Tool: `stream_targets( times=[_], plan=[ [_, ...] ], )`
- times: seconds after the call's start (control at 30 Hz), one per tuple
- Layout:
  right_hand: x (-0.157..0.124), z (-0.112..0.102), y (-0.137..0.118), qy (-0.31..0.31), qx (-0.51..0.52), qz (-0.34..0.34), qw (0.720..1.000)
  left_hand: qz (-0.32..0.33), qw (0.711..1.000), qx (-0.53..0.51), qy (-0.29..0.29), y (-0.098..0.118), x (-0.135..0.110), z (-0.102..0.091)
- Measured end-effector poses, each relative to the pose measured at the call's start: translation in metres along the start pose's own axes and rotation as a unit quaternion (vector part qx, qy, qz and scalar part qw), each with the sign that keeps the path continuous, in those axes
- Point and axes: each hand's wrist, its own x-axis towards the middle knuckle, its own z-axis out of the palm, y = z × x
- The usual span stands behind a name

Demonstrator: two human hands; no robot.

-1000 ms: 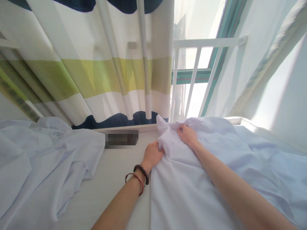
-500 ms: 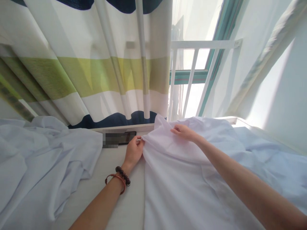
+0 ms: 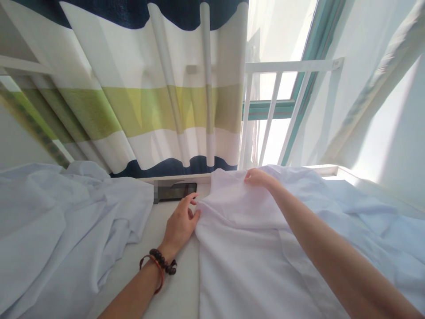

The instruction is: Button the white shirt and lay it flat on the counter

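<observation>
A white cloth [image 3: 252, 248] lies spread over the pale table [image 3: 159, 274] in front of me. My left hand [image 3: 181, 221], with a bead bracelet and a red cord at the wrist, rests on the table at the cloth's left corner, pinching its edge between thumb and fingers. My right hand [image 3: 257, 177] reaches farther back and grips the cloth's upper edge near the window rail.
A second pale cloth [image 3: 63, 230] is heaped on the table's left side. A dark phone [image 3: 177, 191] lies at the back edge, just beyond my left hand. Behind hang a striped curtain [image 3: 149, 102] and a white window rail [image 3: 292, 66].
My left hand slid left and back along the cloth's edge, drawing the corner out flatter. My right hand stayed on the upper edge. The view tilted slightly up.
</observation>
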Motion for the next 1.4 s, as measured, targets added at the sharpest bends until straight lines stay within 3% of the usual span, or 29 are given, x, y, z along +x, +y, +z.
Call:
stream_targets(
  times=[0.1, 0.2, 0.43, 0.63, 0.8, 1.0, 1.1, 1.2, 1.4],
  plan=[
    [0.004, 0.0, -0.014, 0.03, -0.009, -0.019, 0.999, 0.075, 0.997, 0.0, -0.005, -0.002, 0.002, 0.004],
    [0.017, 0.006, -0.038, 0.064, -0.002, -0.062, 0.996, 0.097, 0.995, -0.03, -0.014, -0.003, 0.011, 0.01],
    [0.054, 0.033, -0.073, 0.067, 0.063, -0.136, 0.987, 0.065, 0.997, -0.04, 0.018, -0.007, 0.02, 0.011],
    [0.077, 0.03, -0.087, 0.093, 0.161, -0.128, 0.974, 0.027, 0.996, -0.063, 0.055, -0.012, 0.023, 0.013],
    [0.082, 0.031, -0.09, 0.09, 0.233, -0.112, 0.962, -0.015, 0.994, -0.089, 0.06, -0.014, 0.026, 0.013],
    [0.07, 0.027, -0.081, -0.011, 0.298, -0.117, 0.947, -0.072, 0.99, -0.119, 0.035, -0.01, 0.026, 0.011],
    [0.067, 0.02, -0.076, -0.033, 0.313, -0.108, 0.943, -0.065, 0.989, -0.136, -0.003, -0.005, 0.023, 0.01],
    [0.066, 0.018, -0.075, -0.026, 0.324, -0.104, 0.94, -0.045, 0.989, -0.141, -0.013, -0.001, 0.022, 0.009],
    [0.067, 0.026, -0.08, 0.021, 0.334, -0.109, 0.936, -0.058, 0.99, -0.126, 0.037, 0.0, 0.025, 0.008]
  ],
)
